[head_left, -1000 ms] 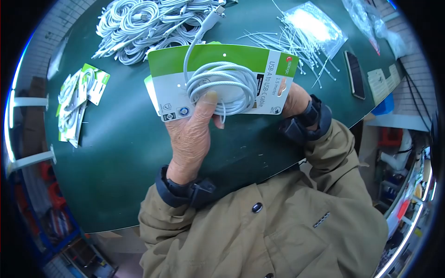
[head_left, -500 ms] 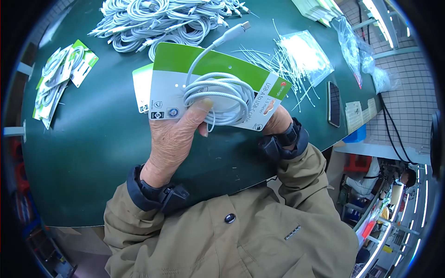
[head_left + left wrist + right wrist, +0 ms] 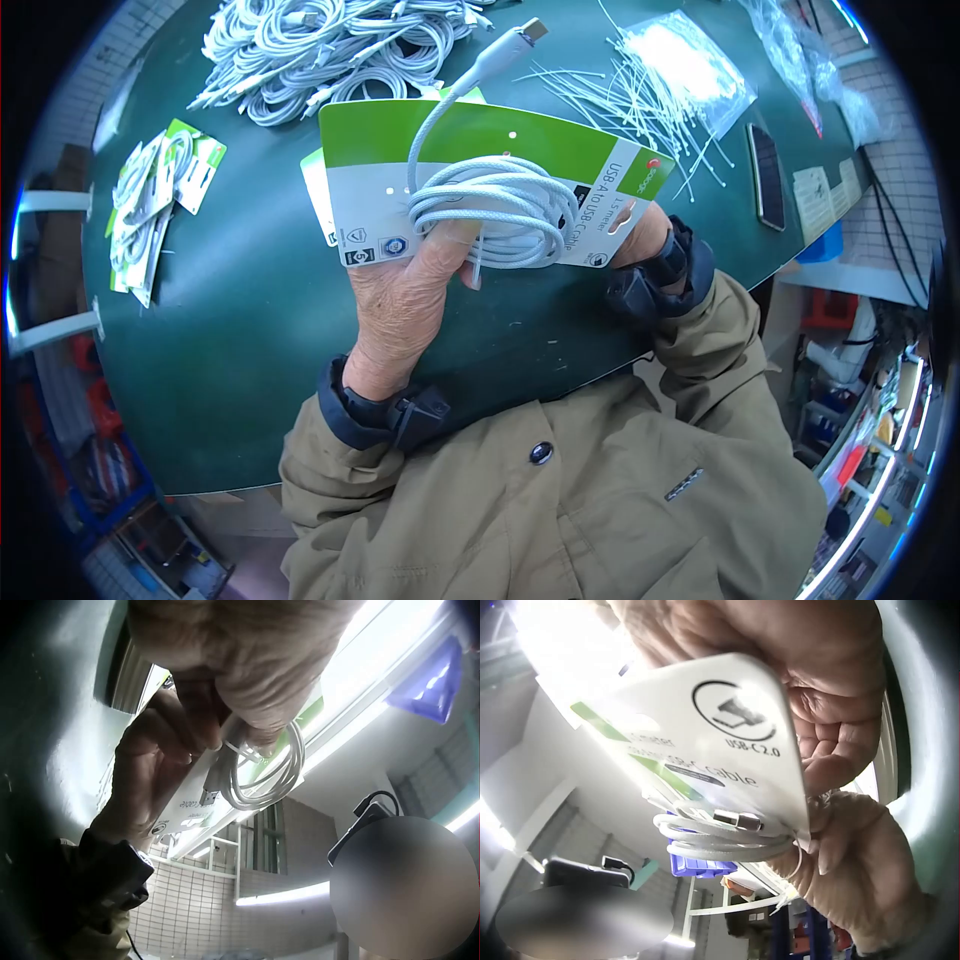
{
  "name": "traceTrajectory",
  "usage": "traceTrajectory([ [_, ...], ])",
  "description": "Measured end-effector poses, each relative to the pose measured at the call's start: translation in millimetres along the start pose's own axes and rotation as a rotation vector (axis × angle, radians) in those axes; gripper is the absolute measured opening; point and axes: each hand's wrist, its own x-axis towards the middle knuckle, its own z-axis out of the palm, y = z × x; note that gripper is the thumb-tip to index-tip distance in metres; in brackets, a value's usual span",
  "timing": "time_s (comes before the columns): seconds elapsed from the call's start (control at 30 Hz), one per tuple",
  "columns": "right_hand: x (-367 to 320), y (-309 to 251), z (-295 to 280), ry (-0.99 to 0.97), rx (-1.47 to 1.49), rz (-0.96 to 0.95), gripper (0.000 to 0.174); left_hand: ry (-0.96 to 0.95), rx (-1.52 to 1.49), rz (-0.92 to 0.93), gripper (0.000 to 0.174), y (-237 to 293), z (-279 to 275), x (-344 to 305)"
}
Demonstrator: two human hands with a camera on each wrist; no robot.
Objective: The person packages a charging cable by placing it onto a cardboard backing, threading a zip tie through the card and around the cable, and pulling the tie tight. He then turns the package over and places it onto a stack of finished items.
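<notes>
In the head view a green and white card is held up over the table, with a coiled white cable against its front. The left hand grips the card's lower left, its thumb pressing on the coil. One plug sticks up past the card's top edge. The right hand is at the card's right end, its fingers hidden behind it. The right wrist view shows a metal plug beside the coil and the right hand curled behind the card.
On the green table lie a big heap of cables at the back, carded cables at left, loose white ties and a plastic bag at back right, and a phone at right.
The view has swung right and back between frames. The card, tilted down to the right half a second ago, is a little more level. Both hands keep their hold.
</notes>
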Motion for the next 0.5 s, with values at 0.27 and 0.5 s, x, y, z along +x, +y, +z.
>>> traceTrajectory([
  [0.27, 37.8, -3.7, 11.7, 0.178, -0.284, -0.406, 0.066, -0.014, -0.014, 0.009, 0.029, -2.6, -3.0, 3.0],
  [0.5, 58.8, -20.2, 25.8, 0.279, -0.141, -0.362, 0.064, -0.016, -0.055, -0.025, 0.040, -2.4, -3.5, 3.1],
])
